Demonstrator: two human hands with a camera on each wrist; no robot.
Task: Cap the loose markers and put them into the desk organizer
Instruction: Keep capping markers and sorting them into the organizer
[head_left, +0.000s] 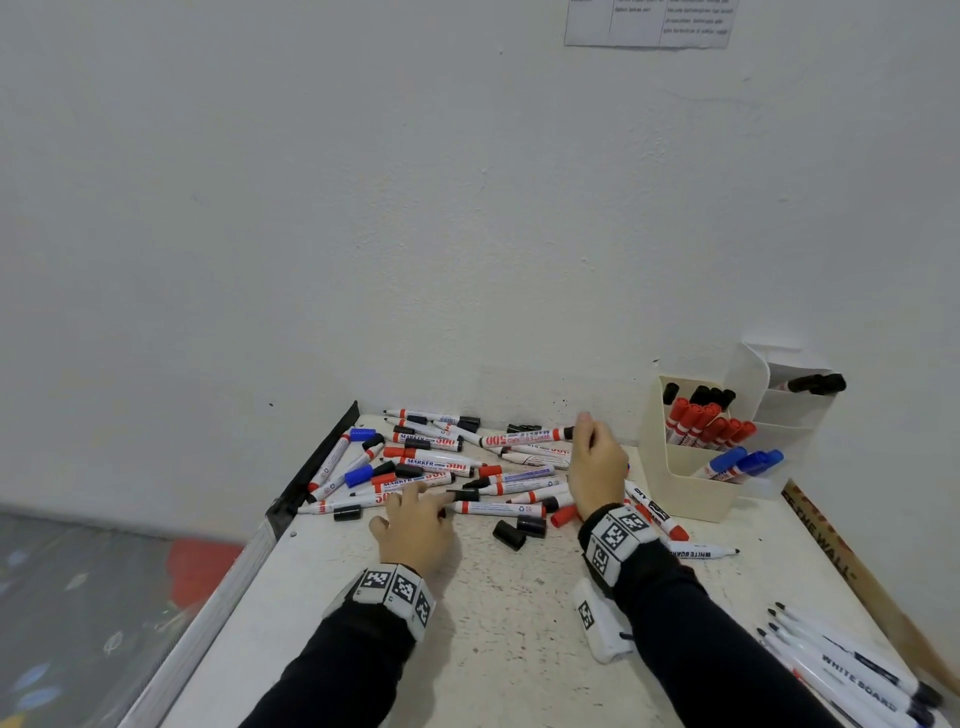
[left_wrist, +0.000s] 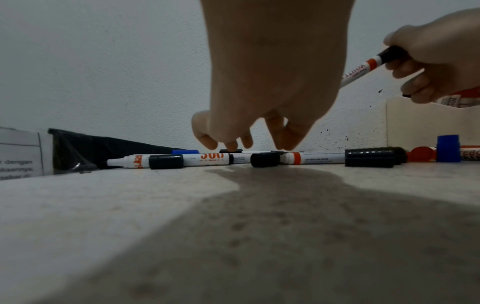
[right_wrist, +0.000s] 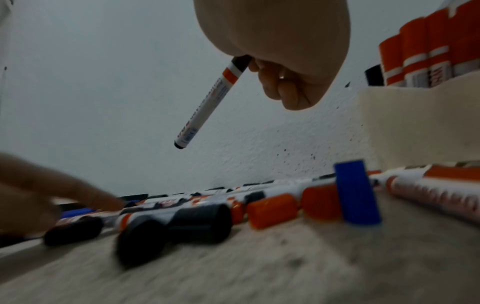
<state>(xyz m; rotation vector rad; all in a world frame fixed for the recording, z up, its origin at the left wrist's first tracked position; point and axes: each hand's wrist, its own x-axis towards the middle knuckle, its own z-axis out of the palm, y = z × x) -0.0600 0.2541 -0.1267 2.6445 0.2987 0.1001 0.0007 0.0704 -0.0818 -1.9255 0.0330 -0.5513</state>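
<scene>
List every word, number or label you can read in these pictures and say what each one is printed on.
"MARKER" and "500": markers in the pile.
"500": held marker in the right hand.
"WHITE BOARD": white markers at the near right.
"THE WALL": brown strip at the table's right edge.
"dengan": sheet at the left.
"CAP WITH AIR HOLES": marker on the table.
Wall notice: too small to read.

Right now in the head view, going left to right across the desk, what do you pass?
Black table edge strip → left hand → right hand holding a marker → desk organizer → uncapped white markers.
</scene>
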